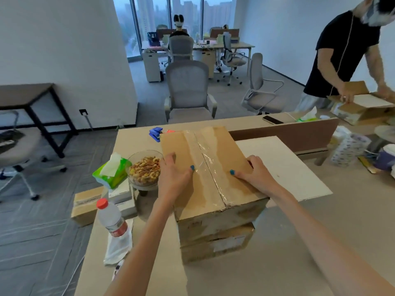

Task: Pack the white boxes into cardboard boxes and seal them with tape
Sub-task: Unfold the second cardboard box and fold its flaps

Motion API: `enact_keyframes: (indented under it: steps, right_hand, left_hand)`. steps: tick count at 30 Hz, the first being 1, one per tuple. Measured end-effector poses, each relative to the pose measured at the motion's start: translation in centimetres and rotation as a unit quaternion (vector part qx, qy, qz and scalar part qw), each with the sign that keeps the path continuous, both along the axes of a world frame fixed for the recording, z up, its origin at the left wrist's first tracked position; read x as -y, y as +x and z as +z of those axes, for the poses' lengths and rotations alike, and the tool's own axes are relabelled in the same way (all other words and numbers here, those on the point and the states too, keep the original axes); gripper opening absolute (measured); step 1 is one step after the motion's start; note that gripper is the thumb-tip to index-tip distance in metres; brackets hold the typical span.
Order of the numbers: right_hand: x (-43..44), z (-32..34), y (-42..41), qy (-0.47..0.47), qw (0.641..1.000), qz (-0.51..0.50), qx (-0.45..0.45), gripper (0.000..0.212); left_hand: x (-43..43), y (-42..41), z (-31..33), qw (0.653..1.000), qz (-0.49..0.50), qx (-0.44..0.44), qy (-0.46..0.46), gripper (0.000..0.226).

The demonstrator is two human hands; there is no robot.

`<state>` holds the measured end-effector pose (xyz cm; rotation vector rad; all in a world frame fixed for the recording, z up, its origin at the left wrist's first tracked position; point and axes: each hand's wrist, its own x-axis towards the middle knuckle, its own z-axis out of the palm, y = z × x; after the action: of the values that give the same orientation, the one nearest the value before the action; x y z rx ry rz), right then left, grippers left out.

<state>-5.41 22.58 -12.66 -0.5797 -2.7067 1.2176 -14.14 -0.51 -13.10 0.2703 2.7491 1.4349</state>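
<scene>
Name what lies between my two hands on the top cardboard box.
Head view: a wrinkled strip of clear tape along the centre seam of the top brown cardboard box, between the left hand and right hand; otherwise bare cardboard.

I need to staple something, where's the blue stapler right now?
In the head view, the blue stapler lies at the far left of the table, beside the taped cardboard box.

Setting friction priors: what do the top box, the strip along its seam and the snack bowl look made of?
Top box: corrugated cardboard probably, matte brown, creased edges. Seam strip: clear plastic tape, glossy, wrinkled with glare. Snack bowl: clear glass or plastic, can't tell which; the snacks show through its wall.
</scene>
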Motion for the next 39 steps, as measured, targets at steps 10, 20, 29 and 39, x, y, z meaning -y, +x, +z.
enact_keyframes:
  steps: [10, 20, 29, 39]
  right_hand:
    - [-0.7, 6.3, 3.2, -0.047, 0.989, 0.08, -0.117, 0.065]
    - [-6.4, 13.0, 8.5, -0.078, 0.956, 0.131, -0.251, 0.06]
    - [-17.3, 14.3, 11.1, -0.099, 0.948, 0.051, -0.297, 0.057]
    - [-34.0, 11.6, 18.0, -0.041, 0.938, -0.134, -0.317, 0.065]
  left_hand:
    - [-0.1, 6.0, 9.0, 0.994, 0.076, -0.084, -0.001, 0.072]
    - [-5.5, 15.9, 17.3, 0.96, 0.147, -0.237, -0.013, 0.065]
    - [-17.3, 14.6, 20.2, 0.961, 0.066, -0.27, 0.017, 0.067]
    - [-37.4, 13.7, 17.8, 0.959, -0.098, -0.265, 0.013, 0.069]
